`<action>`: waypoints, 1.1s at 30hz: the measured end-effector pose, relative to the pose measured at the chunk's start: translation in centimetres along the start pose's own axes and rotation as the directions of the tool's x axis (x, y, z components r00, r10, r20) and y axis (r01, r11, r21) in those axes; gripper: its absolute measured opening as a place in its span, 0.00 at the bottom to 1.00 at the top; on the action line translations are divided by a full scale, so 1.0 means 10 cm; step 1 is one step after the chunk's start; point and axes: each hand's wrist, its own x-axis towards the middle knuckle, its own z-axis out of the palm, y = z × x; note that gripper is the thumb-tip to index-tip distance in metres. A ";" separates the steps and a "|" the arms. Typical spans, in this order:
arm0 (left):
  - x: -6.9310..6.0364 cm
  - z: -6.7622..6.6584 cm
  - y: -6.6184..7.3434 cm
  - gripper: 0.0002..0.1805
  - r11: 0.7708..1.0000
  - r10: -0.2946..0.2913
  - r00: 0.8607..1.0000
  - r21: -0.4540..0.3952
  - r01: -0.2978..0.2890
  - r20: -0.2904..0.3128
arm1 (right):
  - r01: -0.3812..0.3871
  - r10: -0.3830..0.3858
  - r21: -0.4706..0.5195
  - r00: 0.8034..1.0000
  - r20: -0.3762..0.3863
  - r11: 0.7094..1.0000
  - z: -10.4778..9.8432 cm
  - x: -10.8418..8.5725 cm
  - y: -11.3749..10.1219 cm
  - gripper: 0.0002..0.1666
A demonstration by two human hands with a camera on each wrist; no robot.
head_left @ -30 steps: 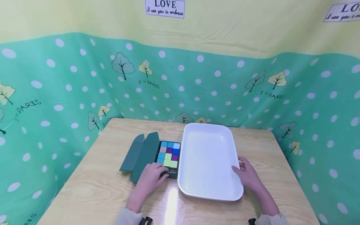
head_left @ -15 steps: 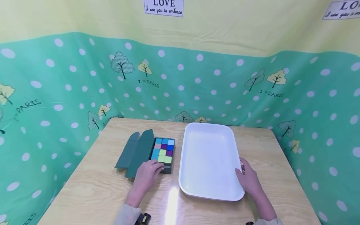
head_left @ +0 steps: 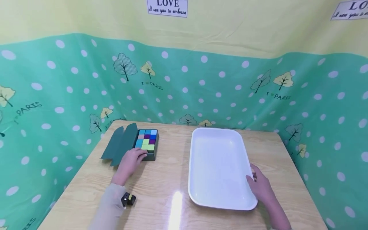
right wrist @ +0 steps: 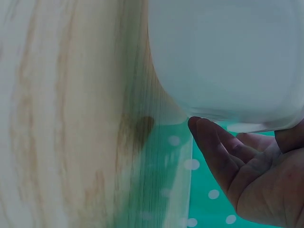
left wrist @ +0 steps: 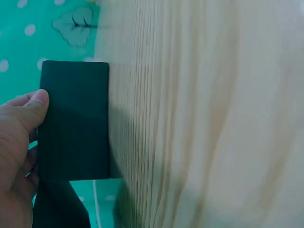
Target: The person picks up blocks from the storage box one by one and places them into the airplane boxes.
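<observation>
A dark green box (head_left: 149, 157) stands at the table's left, its lid folded open to the left. Inside sit rows of small cubes (head_left: 147, 139) in blue, purple, pink and pale yellow-green. My left hand (head_left: 131, 158) grips the box's near end; in the left wrist view the thumb presses on the edge of the box's end wall (left wrist: 76, 118). On the right is a large white tray (head_left: 219, 169), with nothing in it. My right hand (head_left: 263, 187) holds its right rim, thumb over the edge. In the right wrist view the fingers (right wrist: 211, 147) reach under the tray.
Both things stand on a light wooden table (head_left: 169, 179), with a gap between box and tray. A green and yellow patterned curtain (head_left: 184, 76) hangs around the back and sides. A small black device (head_left: 128, 199) is strapped at the left wrist.
My left hand has moved the box left and away from me, widening the gap to the tray. The tray has shifted slightly right and nearer with my right hand on it.
</observation>
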 end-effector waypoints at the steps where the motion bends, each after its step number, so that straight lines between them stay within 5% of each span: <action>1: 0.02 -0.01 -0.05 0.06 1.000 0.004 1.000 0.003 -0.004 0.002 | 0.002 -0.002 0.000 1.000 0.000 1.000 0.00 0.00 0.00 0.37; 7: 0.01 -0.03 -0.16 0.07 1.000 0.025 1.000 0.001 -0.025 0.014 | -0.003 0.002 0.014 1.000 0.016 1.000 0.01 -0.01 0.00 0.37; 19: -0.08 -0.08 -0.14 0.07 1.000 -0.010 1.000 0.012 0.010 0.022 | -0.001 -0.001 0.051 0.999 0.048 0.999 0.01 0.03 -0.01 0.43; 24: -0.10 -0.08 -0.12 0.08 0.999 -0.034 0.999 0.022 0.033 0.034 | 0.052 -0.049 -0.081 0.998 0.044 0.995 -0.07 0.02 -0.16 0.48; 28: -0.09 -0.08 0.06 0.16 0.998 -0.020 0.999 0.061 0.022 -0.047 | 0.183 -0.193 -0.254 0.981 -0.016 0.950 -0.13 -0.08 -0.51 0.44; 33: -0.02 -0.16 0.58 0.29 0.989 -0.046 0.991 0.133 0.063 -0.128 | 0.344 -0.403 -0.439 0.914 -0.045 0.830 -0.07 -0.15 -1.06 0.39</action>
